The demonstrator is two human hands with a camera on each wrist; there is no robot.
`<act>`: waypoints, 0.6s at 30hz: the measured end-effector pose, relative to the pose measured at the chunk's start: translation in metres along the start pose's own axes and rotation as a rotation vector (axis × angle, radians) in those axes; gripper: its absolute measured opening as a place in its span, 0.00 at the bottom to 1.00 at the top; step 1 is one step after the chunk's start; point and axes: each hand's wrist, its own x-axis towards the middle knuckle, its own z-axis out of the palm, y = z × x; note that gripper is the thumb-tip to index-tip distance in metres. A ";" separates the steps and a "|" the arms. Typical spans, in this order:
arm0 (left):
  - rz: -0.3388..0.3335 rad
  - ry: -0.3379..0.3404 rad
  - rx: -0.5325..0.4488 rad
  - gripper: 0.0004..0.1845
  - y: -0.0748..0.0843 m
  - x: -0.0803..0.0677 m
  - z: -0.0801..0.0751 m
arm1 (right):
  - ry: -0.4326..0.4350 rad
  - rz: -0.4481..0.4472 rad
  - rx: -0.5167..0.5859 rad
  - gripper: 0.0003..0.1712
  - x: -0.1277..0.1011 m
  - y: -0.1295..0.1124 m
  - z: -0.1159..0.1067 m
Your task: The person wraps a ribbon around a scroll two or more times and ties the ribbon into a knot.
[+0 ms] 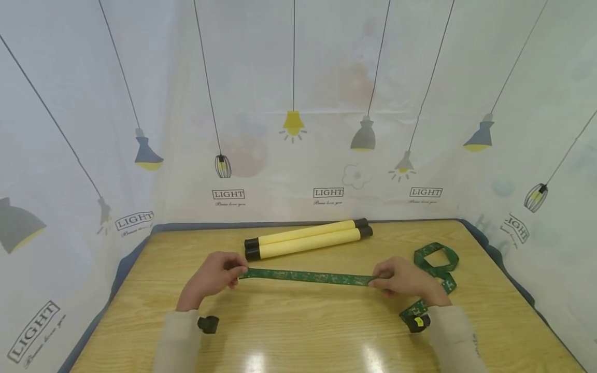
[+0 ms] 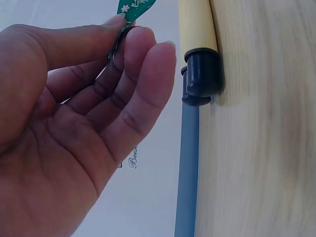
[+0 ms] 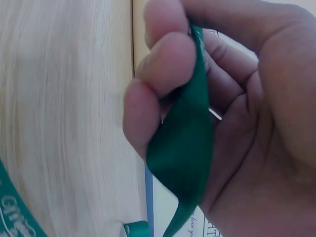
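Green ribbon (image 1: 308,276) stretched taut above the table (image 1: 298,331), left hand (image 1: 212,277) pinching one end, right hand (image 1: 403,280) fingers (image 3: 163,64) gripping the other, two yellow rolls (image 1: 308,239) just behind

A green patterned ribbon (image 1: 308,276) stretches taut above the wooden table (its remaining length lies looped at right).

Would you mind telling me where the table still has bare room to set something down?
Bare wood lies along the near edge of the table, between the sleeves, and at the far left corner beside the yellow tubes. The right side is crowded by the looped green ribbon, which the left hand and right hand hold stretched across the middle.
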 end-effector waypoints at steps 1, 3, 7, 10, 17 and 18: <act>-0.006 0.004 0.000 0.06 -0.001 -0.001 -0.001 | 0.009 0.012 -0.006 0.14 0.000 0.001 -0.001; -0.015 0.007 -0.006 0.06 -0.003 -0.002 -0.003 | 0.021 0.032 -0.017 0.14 -0.001 0.004 -0.002; -0.033 0.018 -0.009 0.07 -0.005 -0.005 -0.006 | 0.028 0.044 -0.044 0.14 -0.003 0.010 -0.004; -0.043 0.018 -0.011 0.07 -0.006 -0.008 -0.009 | 0.035 0.041 -0.060 0.15 -0.005 0.014 -0.006; -0.086 0.016 0.006 0.06 -0.011 -0.008 -0.018 | 0.059 0.068 -0.037 0.16 -0.010 0.018 -0.015; -0.092 0.015 0.010 0.06 -0.012 -0.008 -0.019 | 0.064 0.071 -0.039 0.17 -0.010 0.018 -0.017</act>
